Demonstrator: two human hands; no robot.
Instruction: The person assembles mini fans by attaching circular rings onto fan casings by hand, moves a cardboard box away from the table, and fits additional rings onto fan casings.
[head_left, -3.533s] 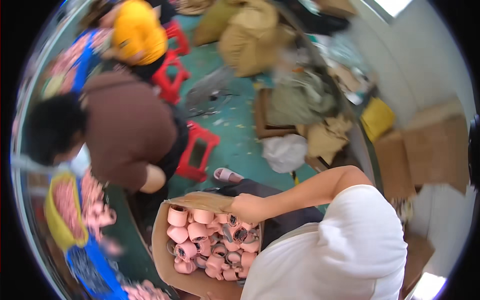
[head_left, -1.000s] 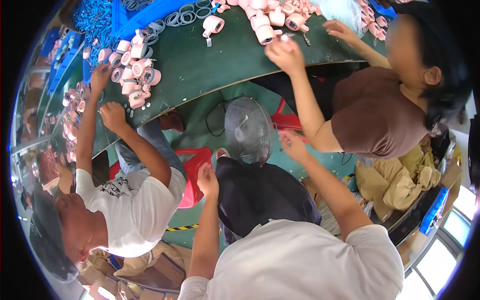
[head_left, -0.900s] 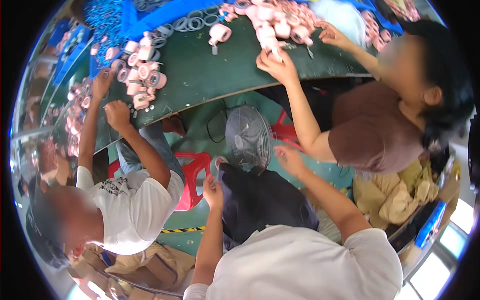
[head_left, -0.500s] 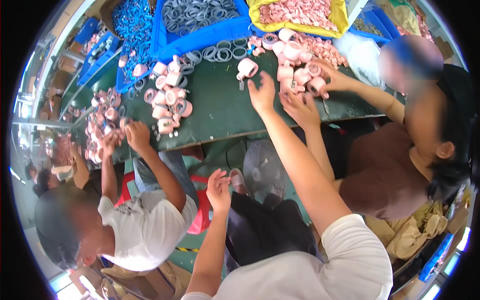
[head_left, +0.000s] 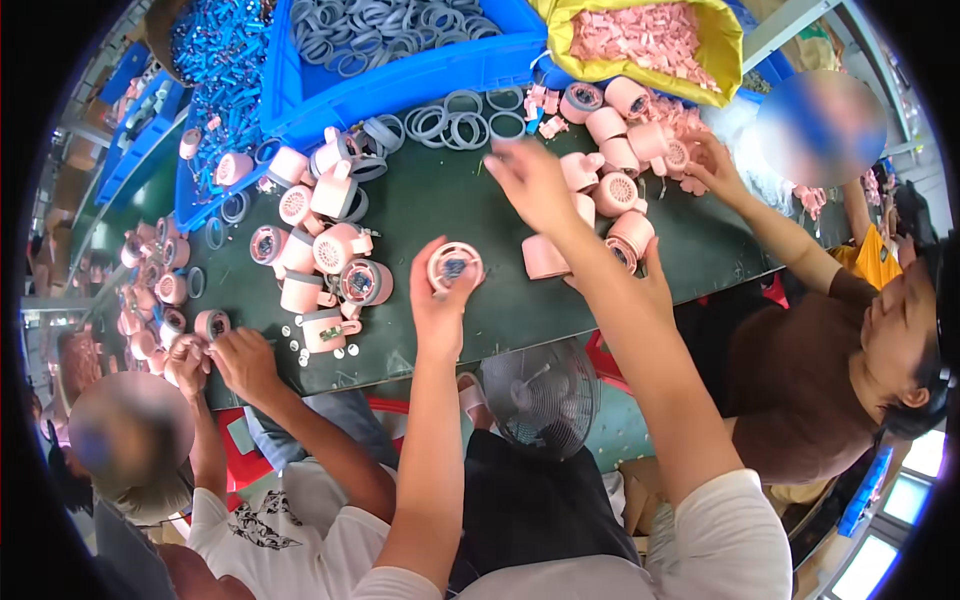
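Round pink fan part (head_left: 454, 266), disc-shaped with a grille face and dark centre, pinched at its rim by the left hand (head_left: 441, 300), raised just over the near edge of the green table (head_left: 460, 215); right hand (head_left: 533, 183) farther out over the table, fingers spread and blurred, holding nothing visible, above pink housings (head_left: 600, 195); disc thus in the left hand and well left of the right hand. Could slip, as a judgement: light fingertip grip at the table's edge, so a bump from the reaching arm might drop it to the floor by the grey fan (head_left: 540, 400) below. Beyond: grey rings (head_left: 470, 110) scattered before a blue bin (head_left: 400, 70); yellow bag of pink pieces (head_left: 650, 35); co-worker's hands (head_left: 215, 360) on the left touching small parts; another co-worker's hand (head_left: 712, 165) among housings on the right.
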